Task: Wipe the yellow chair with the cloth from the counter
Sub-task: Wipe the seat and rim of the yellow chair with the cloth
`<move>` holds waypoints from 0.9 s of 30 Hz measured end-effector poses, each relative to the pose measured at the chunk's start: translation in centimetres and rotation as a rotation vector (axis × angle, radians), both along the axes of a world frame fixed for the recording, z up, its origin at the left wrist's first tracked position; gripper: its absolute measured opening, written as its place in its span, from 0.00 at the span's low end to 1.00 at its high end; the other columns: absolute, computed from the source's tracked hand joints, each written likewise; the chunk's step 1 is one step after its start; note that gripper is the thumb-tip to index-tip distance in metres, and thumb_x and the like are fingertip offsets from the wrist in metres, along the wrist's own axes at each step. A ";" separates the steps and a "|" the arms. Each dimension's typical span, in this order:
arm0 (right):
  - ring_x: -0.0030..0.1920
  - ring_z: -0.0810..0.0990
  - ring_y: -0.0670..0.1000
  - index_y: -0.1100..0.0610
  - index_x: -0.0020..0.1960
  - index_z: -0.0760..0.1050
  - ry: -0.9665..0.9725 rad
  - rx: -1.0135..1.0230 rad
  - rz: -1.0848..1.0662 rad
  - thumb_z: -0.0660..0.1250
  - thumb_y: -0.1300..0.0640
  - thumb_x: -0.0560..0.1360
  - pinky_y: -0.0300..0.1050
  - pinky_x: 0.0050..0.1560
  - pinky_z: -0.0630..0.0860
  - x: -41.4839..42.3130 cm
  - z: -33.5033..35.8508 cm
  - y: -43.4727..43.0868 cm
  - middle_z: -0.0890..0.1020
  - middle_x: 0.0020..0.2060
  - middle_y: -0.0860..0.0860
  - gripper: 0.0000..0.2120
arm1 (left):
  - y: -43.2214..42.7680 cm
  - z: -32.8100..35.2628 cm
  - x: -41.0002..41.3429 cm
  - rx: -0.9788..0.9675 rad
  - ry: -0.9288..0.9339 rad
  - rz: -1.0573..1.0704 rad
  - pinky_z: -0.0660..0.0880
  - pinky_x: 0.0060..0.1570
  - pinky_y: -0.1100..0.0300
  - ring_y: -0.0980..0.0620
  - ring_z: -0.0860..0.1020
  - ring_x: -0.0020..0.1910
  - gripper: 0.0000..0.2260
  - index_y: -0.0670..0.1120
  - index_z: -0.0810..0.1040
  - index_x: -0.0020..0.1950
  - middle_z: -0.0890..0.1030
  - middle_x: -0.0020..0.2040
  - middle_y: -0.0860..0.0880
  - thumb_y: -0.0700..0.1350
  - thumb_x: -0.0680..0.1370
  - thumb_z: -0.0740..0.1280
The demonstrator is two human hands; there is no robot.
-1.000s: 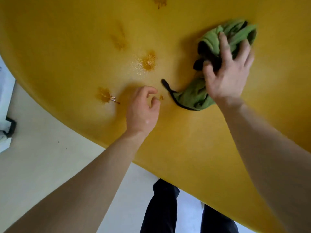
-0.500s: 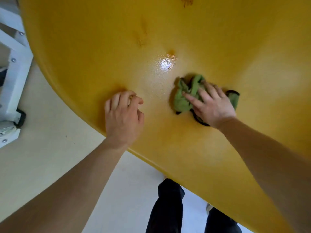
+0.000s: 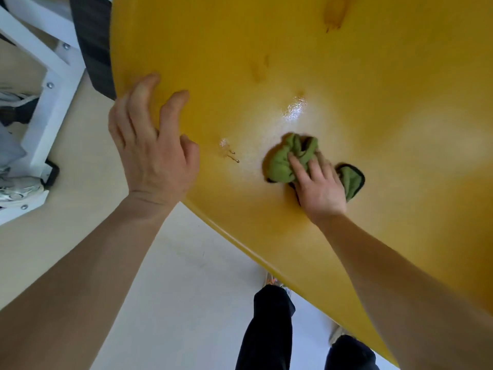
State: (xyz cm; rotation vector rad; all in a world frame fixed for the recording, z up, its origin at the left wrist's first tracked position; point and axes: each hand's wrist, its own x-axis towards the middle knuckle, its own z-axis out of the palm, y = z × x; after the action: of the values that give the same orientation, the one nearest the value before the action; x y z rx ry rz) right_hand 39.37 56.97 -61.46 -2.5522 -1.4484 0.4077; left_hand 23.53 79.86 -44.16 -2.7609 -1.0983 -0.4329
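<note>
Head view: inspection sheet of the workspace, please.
Surface: glossy yellow plastic chair seat, brownish stains at top, wet smear near the front edge.
Job's things: crumpled green cloth with dark trim, on the seat.
Clutter: nothing seen on the seat.
Grips: right hand pressing the cloth; left hand open, braced on the seat edge.
Cables: nothing seen.
Surroundings: pale floor, white metal frame at left.

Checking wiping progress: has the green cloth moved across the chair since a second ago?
Yes. The cloth under the right hand has come from beyond the sticky stains down towards the chair's near edge.
</note>
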 end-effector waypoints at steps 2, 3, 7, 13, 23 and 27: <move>0.79 0.56 0.62 0.47 0.81 0.52 0.141 0.023 -0.511 0.53 0.48 0.84 0.61 0.69 0.67 -0.3 1.0 2.9 0.65 0.75 0.60 0.26 | 0.5 0.0 -1.0 -0.097 -0.104 0.112 0.61 0.74 0.48 0.35 0.65 0.73 0.32 0.38 0.66 0.75 0.66 0.74 0.33 0.39 0.71 0.66; 0.79 0.54 0.61 0.48 0.81 0.52 0.208 0.043 -0.681 0.52 0.48 0.85 0.60 0.70 0.66 -1.8 1.6 4.9 0.62 0.77 0.60 0.26 | 0.5 -0.2 -1.5 -0.187 -0.143 0.192 0.59 0.75 0.52 0.36 0.63 0.75 0.34 0.36 0.60 0.78 0.62 0.76 0.33 0.40 0.73 0.65; 0.75 0.62 0.61 0.49 0.80 0.55 0.494 0.243 -0.675 0.55 0.50 0.84 0.59 0.63 0.74 -10.5 5.5 11.9 0.65 0.74 0.60 0.26 | 0.0 -1.3 -2.5 -0.384 -0.181 0.313 0.59 0.73 0.56 0.39 0.62 0.76 0.30 0.38 0.50 0.81 0.58 0.80 0.38 0.42 0.82 0.57; 0.73 0.66 0.64 0.50 0.79 0.60 0.384 0.340 0.024 0.60 0.57 0.81 0.60 0.61 0.77 -13.7 6.0 11.3 0.73 0.69 0.61 0.27 | 0.1 -1.1 -2.6 -0.372 -0.183 0.301 0.64 0.70 0.56 0.40 0.67 0.74 0.28 0.38 0.51 0.81 0.60 0.80 0.39 0.41 0.83 0.56; 0.70 0.70 0.63 0.46 0.81 0.51 0.498 0.383 -0.231 0.58 0.50 0.81 0.54 0.54 0.78 -12.4 10.1 18.2 0.67 0.71 0.60 0.31 | -0.1 -1.4 -2.4 -0.404 -0.171 0.295 0.55 0.75 0.60 0.40 0.60 0.78 0.29 0.36 0.51 0.81 0.56 0.81 0.38 0.39 0.81 0.56; 0.72 0.66 0.64 0.47 0.78 0.63 0.320 0.285 -0.021 0.65 0.62 0.76 0.59 0.58 0.79 -10.4 7.8 14.6 0.71 0.68 0.61 0.33 | -0.2 -1.0 -2.7 -0.399 -0.106 0.307 0.58 0.75 0.57 0.41 0.58 0.79 0.31 0.37 0.49 0.81 0.54 0.81 0.38 0.41 0.80 0.57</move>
State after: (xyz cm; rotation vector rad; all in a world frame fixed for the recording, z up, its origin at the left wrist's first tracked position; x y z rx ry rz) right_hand 29.02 71.54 -53.66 -2.1616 -1.2611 0.5349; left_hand 20.80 79.70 -45.20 -2.8366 -1.7748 -0.3536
